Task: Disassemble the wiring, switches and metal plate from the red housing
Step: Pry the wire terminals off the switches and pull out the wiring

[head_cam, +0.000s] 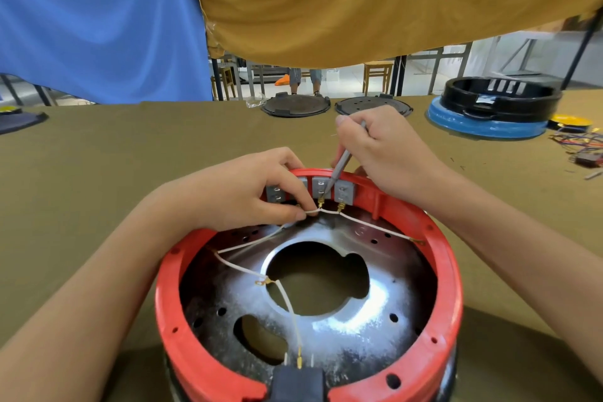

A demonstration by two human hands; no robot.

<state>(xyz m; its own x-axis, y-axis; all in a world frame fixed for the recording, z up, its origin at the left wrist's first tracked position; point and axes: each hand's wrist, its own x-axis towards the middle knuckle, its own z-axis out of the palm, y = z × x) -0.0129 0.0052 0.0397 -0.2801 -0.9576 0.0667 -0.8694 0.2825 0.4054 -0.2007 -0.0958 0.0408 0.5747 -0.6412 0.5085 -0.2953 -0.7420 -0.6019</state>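
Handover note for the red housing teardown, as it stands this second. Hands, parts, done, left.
Left hand: pinches the white wire just below the switches, pulling it taut.
Right hand: holds a thin grey tool, tip down at the brass terminal under the middle switch.
Parts: red housing sits on the olive table. Grey switches sit inside its far rim. Metal plate lies inside, white wires draped across it to the black plug block at the near rim.
Done: nothing visibly removed; one ring terminal lies loose over the plate.
Left: free the terminals, pull wiring, switches, then plate.
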